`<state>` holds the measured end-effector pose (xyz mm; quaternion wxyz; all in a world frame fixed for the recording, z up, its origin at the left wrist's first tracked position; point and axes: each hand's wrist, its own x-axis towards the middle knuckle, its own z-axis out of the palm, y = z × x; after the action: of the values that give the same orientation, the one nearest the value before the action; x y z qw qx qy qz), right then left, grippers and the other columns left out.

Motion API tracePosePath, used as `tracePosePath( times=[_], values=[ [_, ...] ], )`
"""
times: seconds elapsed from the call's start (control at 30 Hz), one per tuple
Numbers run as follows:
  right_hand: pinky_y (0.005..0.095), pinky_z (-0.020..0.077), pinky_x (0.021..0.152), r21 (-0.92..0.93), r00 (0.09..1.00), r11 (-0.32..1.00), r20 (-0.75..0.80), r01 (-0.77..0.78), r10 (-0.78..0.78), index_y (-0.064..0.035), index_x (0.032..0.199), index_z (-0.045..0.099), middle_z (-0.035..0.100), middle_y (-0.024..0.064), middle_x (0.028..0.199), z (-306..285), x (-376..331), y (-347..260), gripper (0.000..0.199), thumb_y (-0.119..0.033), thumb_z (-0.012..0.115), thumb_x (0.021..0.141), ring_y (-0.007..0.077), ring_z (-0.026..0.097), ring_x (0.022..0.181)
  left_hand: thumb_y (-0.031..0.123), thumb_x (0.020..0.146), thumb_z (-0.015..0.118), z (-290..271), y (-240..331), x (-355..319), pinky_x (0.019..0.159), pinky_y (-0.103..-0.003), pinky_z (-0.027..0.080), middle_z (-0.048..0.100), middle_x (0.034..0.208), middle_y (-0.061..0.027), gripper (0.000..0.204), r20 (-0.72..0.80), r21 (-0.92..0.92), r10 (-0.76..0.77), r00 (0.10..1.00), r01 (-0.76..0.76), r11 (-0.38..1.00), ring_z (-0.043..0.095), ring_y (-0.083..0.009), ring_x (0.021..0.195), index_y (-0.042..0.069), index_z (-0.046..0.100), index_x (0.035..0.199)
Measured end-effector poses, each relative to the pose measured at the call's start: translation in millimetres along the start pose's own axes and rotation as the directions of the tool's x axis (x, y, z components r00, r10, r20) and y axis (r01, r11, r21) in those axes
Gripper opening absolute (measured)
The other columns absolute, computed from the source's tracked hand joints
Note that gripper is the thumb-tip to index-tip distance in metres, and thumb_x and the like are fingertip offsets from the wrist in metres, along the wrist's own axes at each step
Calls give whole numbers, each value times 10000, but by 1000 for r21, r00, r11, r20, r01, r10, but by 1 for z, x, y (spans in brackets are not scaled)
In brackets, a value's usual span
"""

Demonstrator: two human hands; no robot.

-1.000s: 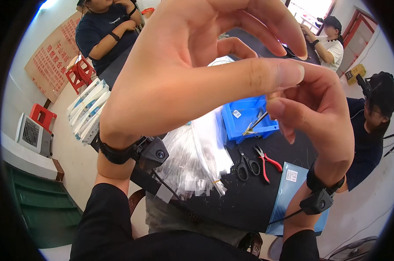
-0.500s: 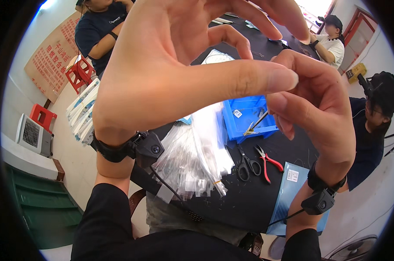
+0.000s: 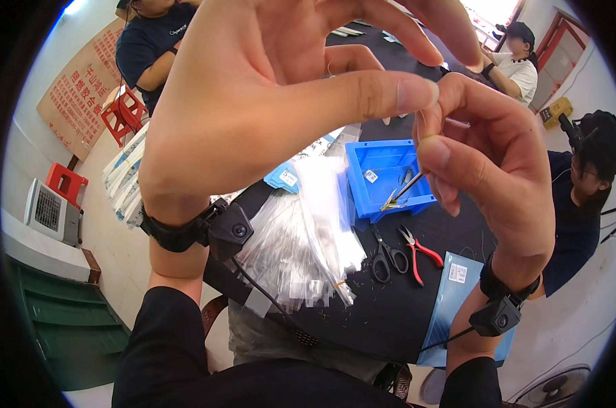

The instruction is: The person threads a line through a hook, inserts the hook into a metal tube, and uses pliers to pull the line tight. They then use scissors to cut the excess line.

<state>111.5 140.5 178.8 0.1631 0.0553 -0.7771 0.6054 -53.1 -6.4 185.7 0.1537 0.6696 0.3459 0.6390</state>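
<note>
A fine thin line (image 3: 425,122) spans the small gap between my hands, close in front of me. My left hand (image 3: 253,115) has its thumb stretched toward the right fingers and its other fingers curved above; the line also loops by one of them. My right hand (image 3: 491,149) pinches the line between thumb and forefinger. Just below the right fingers, a thin dark rod with a yellowish tip (image 3: 393,201) slants over the blue bin (image 3: 362,197). Whether the right hand holds this rod I cannot tell.
On the dark table lie clear plastic sleeves (image 3: 301,251), black scissors (image 3: 387,258), red-handled pliers (image 3: 420,253) and a blue flat package (image 3: 451,299). A co-worker (image 3: 583,197) sits at the right; others are at the far left and far right. Small cameras are strapped to both my wrists.
My left thumb has drawn back up and left from the right fingers, opening a small gap with the line across it. More of the blue bin shows. The right hand has barely moved.
</note>
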Motion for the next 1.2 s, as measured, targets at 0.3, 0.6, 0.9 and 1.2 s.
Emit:
tracePosePath(
  times=[0.3, 0.6, 0.9, 1.2],
  values=[
    [188, 453, 514, -15, 1000, 1000, -22, -15, 14, 69, 1115, 642, 638, 48, 868, 4, 2, 1, 255, -95, 761, 958, 52, 571, 598, 275, 1062, 577, -12, 3, -10, 784, -376, 410, 685, 988, -88, 267, -12, -3, -11, 1000, 11, 1000, 544, -234, 869, 89, 726, 942],
    [190, 455, 517, -24, 999, 999, -33, -24, 24, 60, 1116, 652, 641, 55, 956, 9, 2, 2, 229, -57, 762, 953, 51, 588, 659, 265, 1058, 585, -14, 1, -13, 800, -376, 414, 685, 1002, -95, 252, -22, -22, -11, 1000, 11, 1000, 548, -237, 888, 84, 725, 953],
    [195, 469, 600, -110, 994, 988, -55, -104, 98, 25, 1034, 653, 633, 31, 987, 21, 5, 1, 156, -58, 762, 960, 42, 591, 742, 256, 1053, 593, -17, 1, -15, 815, -376, 418, 685, 1016, -102, 238, -27, -44, -7, 1000, 6, 999, 553, -241, 908, 80, 725, 964],
    [200, 493, 653, -163, 997, 984, -28, -78, 75, 10, 1044, 653, 639, 11, 937, 33, 4, 9, 140, -71, 747, 980, 39, 595, 808, 247, 1049, 600, -23, 6, -19, 831, -376, 422, 685, 1030, -109, 224, -39, -59, -1, 999, -1, 998, 557, -245, 927, 75, 725, 975]
  ],
)
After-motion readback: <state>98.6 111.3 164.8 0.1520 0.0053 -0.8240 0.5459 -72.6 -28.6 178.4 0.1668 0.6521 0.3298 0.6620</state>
